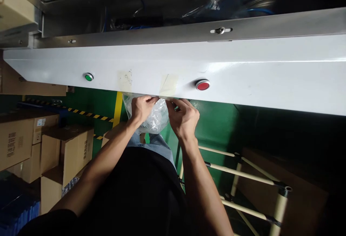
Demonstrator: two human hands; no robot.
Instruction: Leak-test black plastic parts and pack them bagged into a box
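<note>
A clear crinkled plastic bag [156, 118] hangs just below the front edge of a white machine panel [243, 73]. My left hand [142, 108] grips the bag's top edge at the left. Close beside it, my right hand [183, 117] pinches the bag's right side with fingers curled, right under the panel's lower edge. What is inside the bag cannot be made out.
The panel carries a green button [88, 77] at the left and a red button [202, 84] near the middle. Cardboard boxes [67, 149] stand stacked on the green floor at the left. A pipe-frame rack [243, 178] stands at the lower right.
</note>
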